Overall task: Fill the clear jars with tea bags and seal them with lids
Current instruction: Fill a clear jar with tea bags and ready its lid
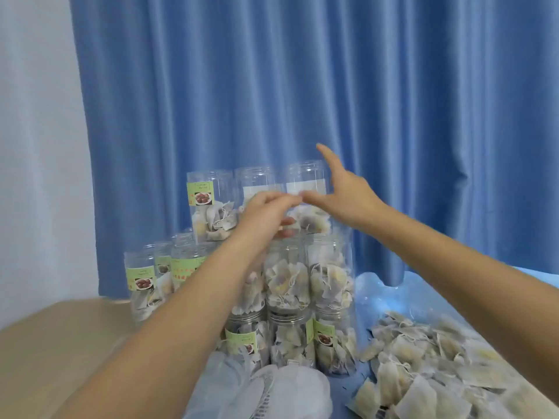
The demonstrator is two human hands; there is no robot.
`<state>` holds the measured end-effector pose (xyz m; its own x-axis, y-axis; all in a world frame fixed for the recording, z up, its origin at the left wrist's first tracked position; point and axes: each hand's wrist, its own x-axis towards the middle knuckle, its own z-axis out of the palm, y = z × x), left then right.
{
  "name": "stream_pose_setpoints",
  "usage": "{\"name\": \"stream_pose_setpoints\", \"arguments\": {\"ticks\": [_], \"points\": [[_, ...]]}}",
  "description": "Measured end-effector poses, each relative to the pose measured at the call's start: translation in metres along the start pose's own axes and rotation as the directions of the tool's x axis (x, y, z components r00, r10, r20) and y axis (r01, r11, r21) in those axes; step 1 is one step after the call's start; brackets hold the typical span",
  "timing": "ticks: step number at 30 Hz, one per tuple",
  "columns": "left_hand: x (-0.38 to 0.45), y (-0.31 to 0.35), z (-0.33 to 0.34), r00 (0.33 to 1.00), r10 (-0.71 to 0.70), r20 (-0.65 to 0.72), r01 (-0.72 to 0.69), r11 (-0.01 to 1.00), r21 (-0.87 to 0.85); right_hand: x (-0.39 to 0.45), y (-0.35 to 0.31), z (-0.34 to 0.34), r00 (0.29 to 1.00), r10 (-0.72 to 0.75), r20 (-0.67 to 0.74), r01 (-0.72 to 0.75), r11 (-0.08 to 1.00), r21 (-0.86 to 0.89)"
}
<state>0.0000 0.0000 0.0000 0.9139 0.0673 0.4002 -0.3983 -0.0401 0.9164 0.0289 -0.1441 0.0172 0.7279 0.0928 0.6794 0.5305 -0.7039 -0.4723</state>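
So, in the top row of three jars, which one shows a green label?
The leftmost top-row jar: its green label with a food picture faces the camera, while the other two show only pale label backs.

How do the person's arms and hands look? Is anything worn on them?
Both forearms are bare up to the picture edge: no sleeves show. The left hand and right hand wear no gloves. No ring, watch or bracelet is visible, though motion blur hides fine detail.

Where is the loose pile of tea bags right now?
In the head view, the loose pile of pale paper tea bags lies at lower right on the blue sheet, beside the stacked clear plastic jars.
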Motion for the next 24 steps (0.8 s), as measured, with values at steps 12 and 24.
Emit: {"name": "stream_pose_setpoints", "arguments": {"ticks": [12, 24], "points": [[0.052, -0.015, 0.012, 0.996, 0.054, -0.071, -0.036, 0.971, 0.236, 0.062, 0.020, 0.034, 0.988, 0.084, -0.129, -0.080, 0.996, 0.034], [-0.017, -0.020, 0.010, 0.988, 0.144, 0.060, -0.156, 0.896, 0.416, -0.049, 0.010, -0.022, 0.961, -0.144, -0.236, 0.180, 0.973, 0.142]]}}
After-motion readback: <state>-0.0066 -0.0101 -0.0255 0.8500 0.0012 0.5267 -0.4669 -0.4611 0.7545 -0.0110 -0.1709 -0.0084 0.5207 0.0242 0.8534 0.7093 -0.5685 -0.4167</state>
